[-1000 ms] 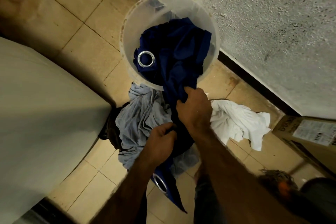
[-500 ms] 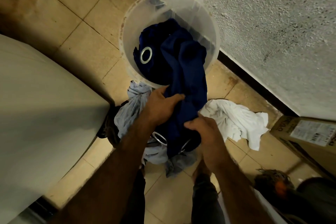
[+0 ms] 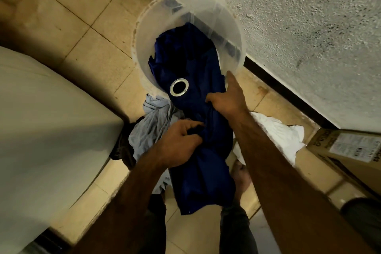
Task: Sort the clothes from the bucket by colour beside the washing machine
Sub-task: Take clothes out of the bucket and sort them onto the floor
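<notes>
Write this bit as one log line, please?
blue cloth: half out of bucket | left hand: grips it | right hand: grips it

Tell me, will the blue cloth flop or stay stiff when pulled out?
Probably floppy: the blue curtain bunches where the left hand and right hand grip it. Likely bulky, as plenty fills the bucket. Its metal eyelet may catch the rim.

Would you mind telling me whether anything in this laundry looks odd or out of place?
The dark blue cloth draped over the bucket carries a large metal ring, so it looks more like a curtain than clothing. Nothing looks spilled or torn.
</notes>
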`<state>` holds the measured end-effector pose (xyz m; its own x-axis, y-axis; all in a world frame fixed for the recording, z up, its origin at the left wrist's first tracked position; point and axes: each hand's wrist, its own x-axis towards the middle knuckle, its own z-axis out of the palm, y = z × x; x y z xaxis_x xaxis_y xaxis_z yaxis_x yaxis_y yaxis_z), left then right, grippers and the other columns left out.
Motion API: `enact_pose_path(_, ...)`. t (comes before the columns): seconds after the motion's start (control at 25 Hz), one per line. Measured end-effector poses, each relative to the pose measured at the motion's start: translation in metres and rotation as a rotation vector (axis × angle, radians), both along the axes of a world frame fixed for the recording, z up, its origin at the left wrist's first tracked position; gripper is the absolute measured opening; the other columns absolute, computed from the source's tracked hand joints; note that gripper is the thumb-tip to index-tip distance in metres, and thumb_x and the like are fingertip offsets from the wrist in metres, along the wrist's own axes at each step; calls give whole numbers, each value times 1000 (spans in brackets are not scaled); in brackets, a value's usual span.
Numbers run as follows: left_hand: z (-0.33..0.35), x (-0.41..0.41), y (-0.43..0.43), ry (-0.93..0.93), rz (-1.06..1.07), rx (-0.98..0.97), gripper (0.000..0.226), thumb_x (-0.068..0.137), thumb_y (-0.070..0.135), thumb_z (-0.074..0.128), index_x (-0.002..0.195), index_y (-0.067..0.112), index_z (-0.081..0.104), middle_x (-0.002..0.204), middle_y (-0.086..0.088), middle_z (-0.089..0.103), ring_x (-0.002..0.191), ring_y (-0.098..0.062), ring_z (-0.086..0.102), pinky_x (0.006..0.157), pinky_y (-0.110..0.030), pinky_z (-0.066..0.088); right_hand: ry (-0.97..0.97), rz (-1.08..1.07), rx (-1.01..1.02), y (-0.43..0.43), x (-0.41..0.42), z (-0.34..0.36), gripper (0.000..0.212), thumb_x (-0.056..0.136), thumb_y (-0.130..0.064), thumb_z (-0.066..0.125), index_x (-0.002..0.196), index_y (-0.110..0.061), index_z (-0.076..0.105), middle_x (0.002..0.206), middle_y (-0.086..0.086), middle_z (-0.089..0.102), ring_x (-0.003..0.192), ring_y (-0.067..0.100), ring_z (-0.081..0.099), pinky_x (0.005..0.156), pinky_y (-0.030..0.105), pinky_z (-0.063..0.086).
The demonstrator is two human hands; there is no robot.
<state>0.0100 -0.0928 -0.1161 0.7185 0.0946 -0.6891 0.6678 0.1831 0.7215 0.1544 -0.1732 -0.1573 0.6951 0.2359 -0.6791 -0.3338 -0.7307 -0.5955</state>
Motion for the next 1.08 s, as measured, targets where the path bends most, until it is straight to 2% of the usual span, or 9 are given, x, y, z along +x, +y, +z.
enact_pose_path(0.16,-8,2,3,161,268,73,32,93,2,46,93,12,76,94,-6,75,86,-18,68,80,-34,53,-22,-14,-55,-7,-13,9,36,84,-8,58,111,-20,78,113,6,76,102,21,69,93,32,55)
enact_pose_path(0.24,-22,4,6,247,339,173,48,93,28,41,120,-6,61,124,-26,63,111,-36,60,102,-47,48,26,-93,1,-12,-26,25,28,86,-6,51,94,1,77,99,25,74,81,26,65,77,34,54)
enact_pose_path(0.32,-24,6,5,260,447,181,57,97,38,36,133,-3,52,138,-26,54,119,-37,54,110,-46,42,174,-98,72,-14,-42,45,38,88,-13,42,91,13,69,101,35,67,90,45,61,84,47,52)
enact_pose_path(0.44,-22,7,-3,96,552,142,68,94,49,44,156,26,28,155,0,41,134,-16,47,114,-37,38,421,-314,179,-22,-48,61,24,76,-16,45,61,-9,62,71,13,64,80,39,60,78,41,54)
enact_pose_path(0.56,-23,3,-10,63,691,-222,48,103,34,40,149,22,42,147,-5,53,118,-15,60,91,-24,55,671,-512,306,-29,-48,57,23,84,-2,46,64,-10,54,57,6,56,56,21,54,53,21,47)
enact_pose_path(0.68,-27,9,-2,163,575,-164,31,102,20,40,114,18,69,111,-3,72,103,-19,66,82,-24,56,694,-449,289,-26,-49,50,3,65,-13,56,66,-13,53,71,9,54,70,28,51,71,34,44)
enact_pose_path(0.84,-27,25,8,162,415,104,32,100,3,40,104,12,70,101,-6,71,90,-13,66,75,-14,55,442,-296,153,-20,-44,39,22,69,-33,73,64,-12,70,70,7,69,73,24,63,78,43,50)
enact_pose_path(0.92,-27,31,11,158,434,158,38,97,-1,42,86,18,72,88,-7,71,82,-18,66,72,-23,55,200,-242,81,-19,-44,34,49,77,-54,75,85,-6,73,83,9,75,80,25,70,81,43,57)
enact_pose_path(1.08,-23,33,9,106,419,197,49,91,-5,42,61,23,69,65,1,69,68,-19,64,65,-29,51,-75,-115,50,-15,-28,22,110,48,-84,77,137,-28,42,132,-1,60,116,19,65,98,45,56)
